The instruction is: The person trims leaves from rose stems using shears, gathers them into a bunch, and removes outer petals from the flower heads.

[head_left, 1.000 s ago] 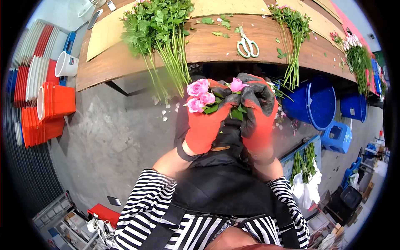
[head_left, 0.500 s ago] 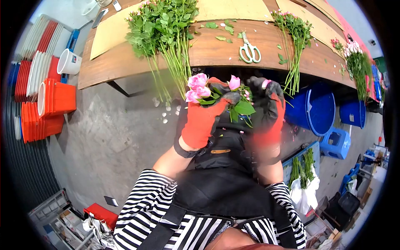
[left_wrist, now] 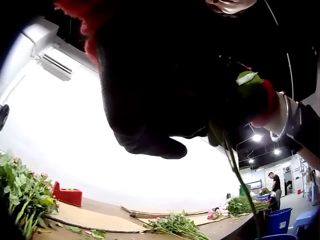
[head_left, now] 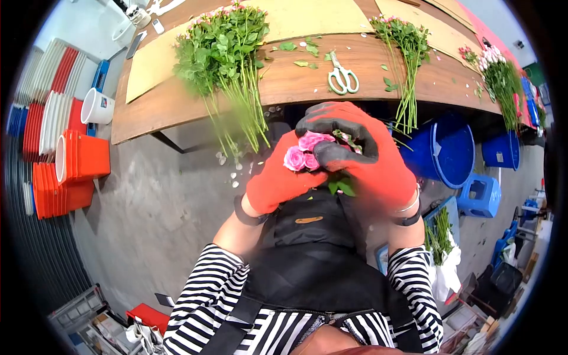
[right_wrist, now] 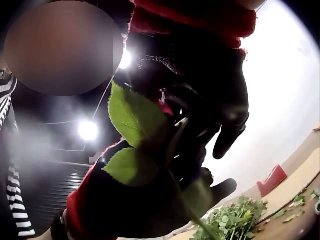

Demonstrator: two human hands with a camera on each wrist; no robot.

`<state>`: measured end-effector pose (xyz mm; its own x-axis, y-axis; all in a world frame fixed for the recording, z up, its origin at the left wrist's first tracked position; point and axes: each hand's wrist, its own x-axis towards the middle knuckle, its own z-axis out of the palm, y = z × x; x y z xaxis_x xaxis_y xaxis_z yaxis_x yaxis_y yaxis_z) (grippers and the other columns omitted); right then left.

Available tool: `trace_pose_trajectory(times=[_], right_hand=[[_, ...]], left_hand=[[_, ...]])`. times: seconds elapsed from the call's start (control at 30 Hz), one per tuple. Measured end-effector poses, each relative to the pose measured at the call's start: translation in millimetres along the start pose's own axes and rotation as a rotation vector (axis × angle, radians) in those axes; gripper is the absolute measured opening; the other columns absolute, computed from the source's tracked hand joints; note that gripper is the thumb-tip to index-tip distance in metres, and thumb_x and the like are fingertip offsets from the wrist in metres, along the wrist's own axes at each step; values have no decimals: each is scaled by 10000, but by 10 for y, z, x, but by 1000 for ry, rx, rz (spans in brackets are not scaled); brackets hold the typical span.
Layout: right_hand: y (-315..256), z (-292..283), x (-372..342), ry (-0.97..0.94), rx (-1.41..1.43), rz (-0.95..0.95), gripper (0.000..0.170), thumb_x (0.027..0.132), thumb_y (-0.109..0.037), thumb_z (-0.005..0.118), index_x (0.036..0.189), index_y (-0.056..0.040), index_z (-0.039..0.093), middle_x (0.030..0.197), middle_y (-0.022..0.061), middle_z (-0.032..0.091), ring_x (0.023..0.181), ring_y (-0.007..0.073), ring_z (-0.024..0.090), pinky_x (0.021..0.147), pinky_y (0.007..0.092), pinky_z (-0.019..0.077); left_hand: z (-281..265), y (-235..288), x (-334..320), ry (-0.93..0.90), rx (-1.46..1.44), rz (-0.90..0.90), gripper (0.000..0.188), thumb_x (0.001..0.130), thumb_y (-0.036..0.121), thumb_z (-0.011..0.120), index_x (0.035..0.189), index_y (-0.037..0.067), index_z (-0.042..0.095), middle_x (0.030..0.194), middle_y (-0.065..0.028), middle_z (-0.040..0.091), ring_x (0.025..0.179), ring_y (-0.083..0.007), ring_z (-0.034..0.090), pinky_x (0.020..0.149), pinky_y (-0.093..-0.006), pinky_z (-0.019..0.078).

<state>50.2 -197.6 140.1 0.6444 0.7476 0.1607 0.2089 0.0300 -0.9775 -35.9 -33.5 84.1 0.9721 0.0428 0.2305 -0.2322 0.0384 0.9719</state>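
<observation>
Roses (head_left: 294,158) in left grip (head_left: 280,180), near table edge (head_left: 168,125); floor (head_left: 154,201) leftward.

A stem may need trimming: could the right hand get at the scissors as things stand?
Probably yes: the scissors lie uncovered on the table near its edge. The right hand is at the pink roses, though, and would likely have to leave them first.

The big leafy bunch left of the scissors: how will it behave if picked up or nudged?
The bunch will probably splay, since its stems fan out and no tie shows. Nudged outward, it may slide off, because the stem ends overhang the table. Handling might shed leaves: loose leaves lie nearby.
</observation>
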Motion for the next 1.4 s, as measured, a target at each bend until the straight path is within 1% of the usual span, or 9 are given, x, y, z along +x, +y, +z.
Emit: trace_pose_trajectory(times=[0.23,0.43,0.53,0.67,0.77,1.03,1.13,1.27,1.4], right_hand=[[-61,-10,-1,193,368,195,400,804,50,611,1204,44,586,1155,77,637,1017,136,587,882,294,492],[25,110,8,405,345,-14,397,794,39,640,1189,36,595,1170,73,617,1020,163,590,906,296,477],[143,169,-110,574,7,-62,413,751,14,718,1151,6,613,1162,77,607,1042,179,582,940,315,455],[143,222,-177,573,-509,-147,452,659,-22,816,1072,-25,632,1132,118,604,1078,281,564,926,362,447],[123,263,-144,573,-314,-109,412,664,-40,815,1041,-25,652,1129,128,610,1084,314,559,930,375,447],[312,243,-191,524,226,-137,460,673,114,669,1121,17,628,1190,95,622,1107,172,578,958,307,456],[270,298,-121,765,262,-44,501,675,131,654,1163,24,614,1218,107,614,1128,184,575,972,310,451],[161,195,-156,508,158,-16,500,704,104,691,1189,12,613,1212,84,619,1133,188,573,994,306,435],[227,255,-149,564,128,45,424,709,58,730,1121,20,639,1118,66,612,1016,156,599,883,276,475]], left_hand=[[79,134,108,253,-140,-74,387,771,1,728,1135,-25,599,1055,-46,634,981,-118,586,885,-282,477],[173,71,78,347,-216,-46,362,776,-8,697,1126,-21,607,1053,-54,648,979,-131,594,904,-299,473],[220,-65,35,501,-189,-12,342,764,2,708,1096,-12,631,1023,-64,651,970,-159,598,883,-310,476],[240,-38,72,484,52,116,338,725,6,725,1057,0,661,1005,-78,641,946,-196,600,857,-321,475],[246,-22,98,448,229,213,356,686,4,727,1037,2,671,985,-77,640,935,-203,598,849,-317,474],[214,-129,32,413,-462,-95,307,833,-10,624,1139,-28,611,1055,-46,652,955,-148,614,903,-307,482],[210,-138,38,418,-486,-52,262,870,-26,597,1131,-31,588,1056,-46,635,961,-147,614,906,-308,487],[233,-143,43,364,-536,-109,198,867,-21,617,1062,-12,587,1076,-51,619,964,-141,593,903,-313,477],[303,-147,33,335,-590,-71,212,876,25,628,1082,-5,589,1075,-50,620,981,-141,585,914,-311,466]])
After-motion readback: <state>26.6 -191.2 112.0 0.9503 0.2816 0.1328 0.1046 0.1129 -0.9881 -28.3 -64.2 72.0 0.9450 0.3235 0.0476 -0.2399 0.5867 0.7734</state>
